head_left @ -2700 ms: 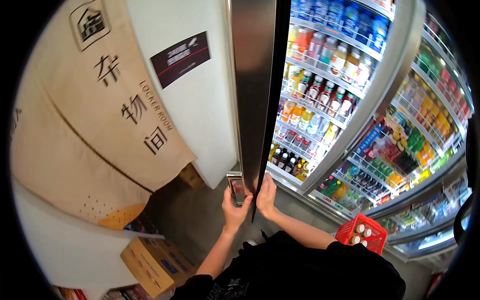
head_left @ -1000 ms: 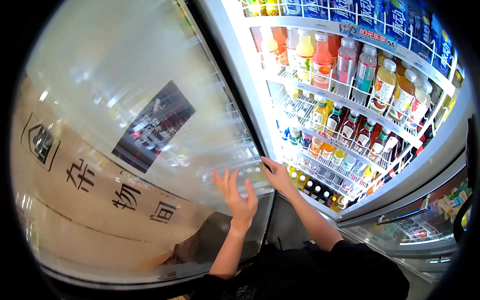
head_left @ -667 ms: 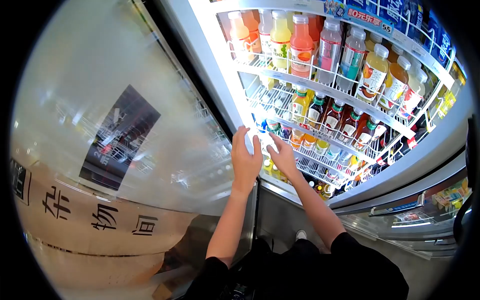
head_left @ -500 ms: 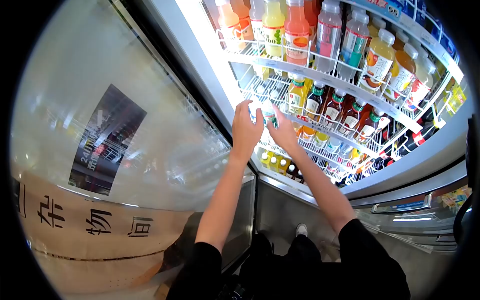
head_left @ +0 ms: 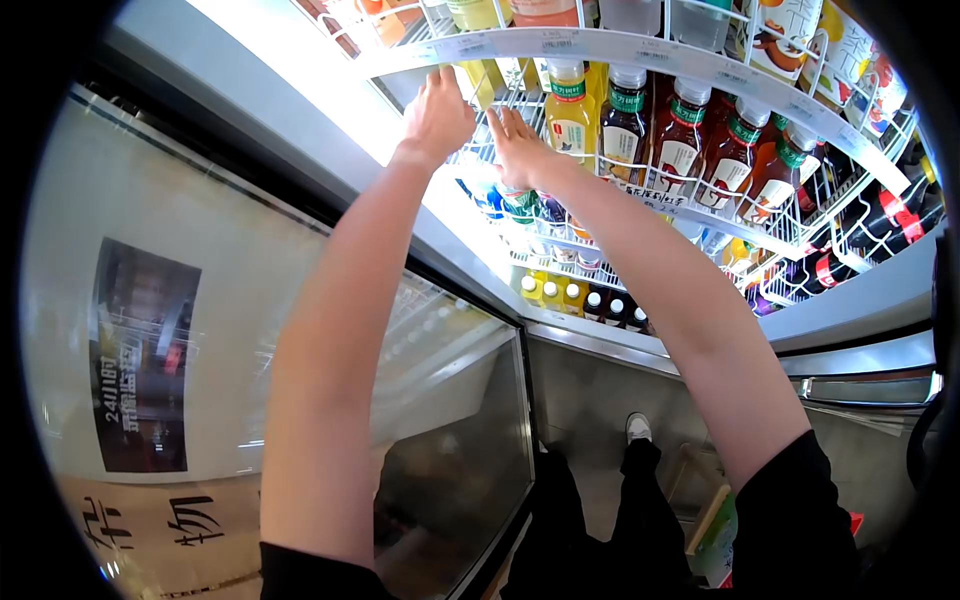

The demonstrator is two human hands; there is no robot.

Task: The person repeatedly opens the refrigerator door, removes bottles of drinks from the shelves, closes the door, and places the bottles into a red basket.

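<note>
Although the dark-framed glass door point(head_left: 240, 300) is open, the yellow, green-necked bottle point(head_left: 570, 125) stands unlifted on the white wire shelf point(head_left: 740, 230); at its left end, the left hand point(head_left: 437, 115) curls, grip unclear, the right hand point(head_left: 520, 150) extends loosely, seemingly ungrasping.

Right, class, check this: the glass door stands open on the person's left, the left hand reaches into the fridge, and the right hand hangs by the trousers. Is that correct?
No: the right hand does not hang by the trousers. The head view shows it reaching into the fridge too, beside the left hand. The glass door does stand open.
</note>
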